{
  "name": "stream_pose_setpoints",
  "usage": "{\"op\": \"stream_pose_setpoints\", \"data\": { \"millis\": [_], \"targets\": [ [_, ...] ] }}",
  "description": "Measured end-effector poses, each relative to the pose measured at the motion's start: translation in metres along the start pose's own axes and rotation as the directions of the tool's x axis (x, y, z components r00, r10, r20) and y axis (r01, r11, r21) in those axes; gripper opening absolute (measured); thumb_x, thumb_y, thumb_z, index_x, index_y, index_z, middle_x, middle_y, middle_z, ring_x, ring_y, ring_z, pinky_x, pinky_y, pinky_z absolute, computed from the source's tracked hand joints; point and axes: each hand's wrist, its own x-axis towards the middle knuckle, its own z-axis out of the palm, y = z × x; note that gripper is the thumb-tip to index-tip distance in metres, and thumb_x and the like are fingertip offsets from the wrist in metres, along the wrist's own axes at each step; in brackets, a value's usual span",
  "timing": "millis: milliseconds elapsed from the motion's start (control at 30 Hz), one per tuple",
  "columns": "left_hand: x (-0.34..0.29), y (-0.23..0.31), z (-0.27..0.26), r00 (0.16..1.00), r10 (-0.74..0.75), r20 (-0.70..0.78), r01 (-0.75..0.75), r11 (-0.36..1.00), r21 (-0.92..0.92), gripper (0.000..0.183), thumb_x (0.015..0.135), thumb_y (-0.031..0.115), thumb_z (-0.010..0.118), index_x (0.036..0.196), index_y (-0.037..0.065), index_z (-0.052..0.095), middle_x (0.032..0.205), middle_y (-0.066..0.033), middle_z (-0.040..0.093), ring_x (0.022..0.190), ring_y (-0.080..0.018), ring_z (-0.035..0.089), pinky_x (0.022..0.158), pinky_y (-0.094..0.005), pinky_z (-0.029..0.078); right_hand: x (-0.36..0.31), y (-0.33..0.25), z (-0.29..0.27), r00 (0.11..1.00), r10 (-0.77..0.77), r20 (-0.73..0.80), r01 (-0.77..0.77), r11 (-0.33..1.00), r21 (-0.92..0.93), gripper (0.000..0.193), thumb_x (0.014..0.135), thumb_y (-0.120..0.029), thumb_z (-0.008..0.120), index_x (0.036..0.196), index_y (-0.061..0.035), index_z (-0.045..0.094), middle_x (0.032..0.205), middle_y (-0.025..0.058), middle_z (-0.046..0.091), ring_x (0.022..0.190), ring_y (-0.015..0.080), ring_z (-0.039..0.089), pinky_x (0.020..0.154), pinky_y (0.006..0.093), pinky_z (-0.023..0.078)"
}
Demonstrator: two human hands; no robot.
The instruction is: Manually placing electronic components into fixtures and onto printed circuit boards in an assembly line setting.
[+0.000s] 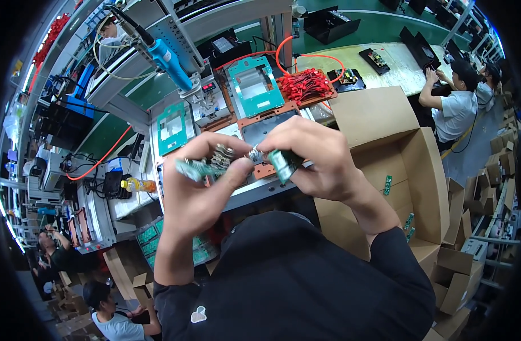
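Observation:
My left hand (189, 196) is closed around a green circuit board (193, 169) with several silvery metal parts (222, 156) bunched along it. My right hand (320, 153) grips another green circuit board (282, 166), blurred by motion. The fingertips of both hands nearly meet over small silvery pieces (254, 153), too blurred to name exactly. Beneath the hands lies an orange-brown fixture with a dark plate (269, 126), partly hidden by them. Two teal frames (254, 85) flank the area.
A blue electric screwdriver (168, 63) hangs over the bench. Red-capped wires (307, 85) lie heaped beyond my right hand. An open cardboard box (385, 150) with a few small boards stands at right. Green panels (152, 238) and a yellow bottle (138, 185) are at left. Other people sit nearby.

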Motion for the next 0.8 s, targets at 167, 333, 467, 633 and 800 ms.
{"op": "stream_pose_setpoints", "data": {
  "millis": [167, 333, 467, 633, 800],
  "targets": [
    [0.005, -0.007, -0.007, 0.945, -0.213, 0.249, 0.316, 0.791, -0.524, 0.018, 0.09, 0.008, 0.069, 0.102, -0.004, 0.065, 0.084, -0.0091, 0.068, 0.078, -0.0144, 0.067, 0.073, -0.027, 0.053, 0.006, 0.007, -0.003, 0.945, -0.325, -0.022, 0.318, 0.935, -0.158, 0.026, 0.069, 0.006, 0.07, 0.094, 0.0, 0.068, 0.089, 0.0115, 0.069, 0.076, 0.0257, 0.066, 0.069, 0.037, 0.052],
    [0.005, -0.011, -0.001, 0.973, -0.177, 0.148, 0.229, 0.826, -0.515, 0.022, 0.091, 0.01, 0.069, 0.106, -0.004, 0.062, 0.083, -0.0101, 0.067, 0.077, -0.0145, 0.066, 0.072, -0.0279, 0.053, 0.006, -0.007, 0.002, 1.0, 0.014, -0.023, -0.012, 0.994, 0.112, 0.018, 0.077, -0.001, 0.073, 0.095, -0.0011, 0.068, 0.084, 0.0105, 0.069, 0.072, 0.0254, 0.065, 0.064, 0.0324, 0.05],
    [0.004, -0.011, 0.0, 0.969, -0.153, 0.195, 0.24, 0.779, -0.579, 0.024, 0.091, 0.01, 0.07, 0.107, -0.005, 0.061, 0.084, -0.0095, 0.068, 0.078, -0.0147, 0.066, 0.073, -0.028, 0.053, 0.007, -0.016, -0.007, 0.972, 0.214, 0.099, -0.233, 0.93, 0.283, 0.01, 0.087, -0.01, 0.071, 0.089, -0.0017, 0.066, 0.074, 0.0055, 0.066, 0.063, 0.0139, 0.062, 0.058, 0.0277, 0.047],
    [0.004, -0.01, 0.005, 0.983, -0.119, 0.139, 0.179, 0.797, -0.577, 0.024, 0.09, 0.01, 0.07, 0.107, -0.005, 0.061, 0.085, -0.0091, 0.067, 0.078, -0.0145, 0.066, 0.073, -0.0282, 0.053, 0.009, -0.029, -0.011, 0.75, 0.556, 0.359, -0.642, 0.482, 0.596, 0.021, 0.094, -0.021, 0.063, 0.086, -0.0021, 0.065, 0.07, -0.0004, 0.06, 0.055, 0.0066, 0.054, 0.05, 0.02, 0.039],
    [0.002, -0.006, 0.008, 0.998, -0.049, 0.03, 0.057, 0.826, -0.561, 0.022, 0.091, 0.008, 0.07, 0.107, -0.004, 0.06, 0.086, -0.0094, 0.068, 0.079, -0.0138, 0.066, 0.075, -0.0281, 0.054, 0.009, -0.024, -0.011, 0.697, 0.567, 0.44, -0.64, 0.213, 0.738, 0.023, 0.092, -0.024, 0.063, 0.087, -0.0017, 0.063, 0.07, 0.003, 0.06, 0.055, 0.0072, 0.054, 0.044, 0.0208, 0.035]
  ]
}}
